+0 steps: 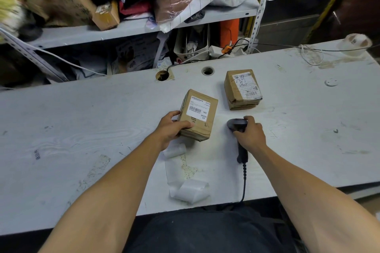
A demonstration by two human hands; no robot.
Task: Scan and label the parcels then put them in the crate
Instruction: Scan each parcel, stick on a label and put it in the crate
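A brown cardboard parcel (202,121) with a white barcode label stands on the grey table (82,129) at the centre. My left hand (171,127) grips its lower left side. To its right, my right hand (249,133) holds a black corded barcode scanner (238,127) lying on the table, head pointing away from me. A second brown parcel (242,89) with a scribbled label sits farther back on the right, untouched. No crate is in view.
A strip of white label backing paper (185,183) curls on the table near its front edge. A roll of labels (356,44) sits at the far right corner. Cluttered shelves (131,26) with boxes and bags rise behind the table. Two cable holes (207,71) pierce the tabletop.
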